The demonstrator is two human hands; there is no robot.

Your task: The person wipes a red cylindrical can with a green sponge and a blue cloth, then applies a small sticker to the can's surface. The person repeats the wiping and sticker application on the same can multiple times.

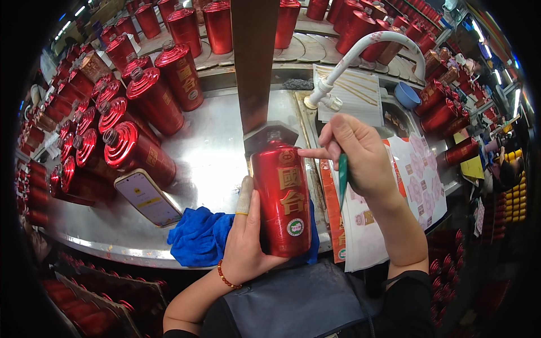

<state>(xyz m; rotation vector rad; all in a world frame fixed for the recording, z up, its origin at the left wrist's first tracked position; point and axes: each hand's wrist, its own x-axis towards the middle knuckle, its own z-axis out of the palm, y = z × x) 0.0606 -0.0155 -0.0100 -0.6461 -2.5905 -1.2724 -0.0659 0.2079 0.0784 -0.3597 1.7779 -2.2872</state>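
Observation:
A glossy red bottle (pixel 282 208) with gold characters and a round white-and-green sticker stands nearly upright in front of me, slightly tilted. My left hand (pixel 249 242) is closed around its lower left side, a pale cover on one finger. My right hand (pixel 360 155) is raised at the bottle's upper right, gripping a slim green pointed tool (pixel 342 180) whose tip points down. One outstretched finger of that hand reaches the small round gold emblem (pixel 288 156) near the bottle's shoulder. A blue cloth (pixel 200 236) lies crumpled beside my left hand.
Many red bottles (pixel 149 101) crowd the metal table's left side, with a phone (pixel 146 197) leaning against one. A brown post (pixel 255 62) rises behind my bottle. Right of it are sticker sheets (pixel 420 174), a white curved faucet (pixel 360 45) and a blue bowl (pixel 407 95). A conveyor (pixel 310 50) carries bottles behind.

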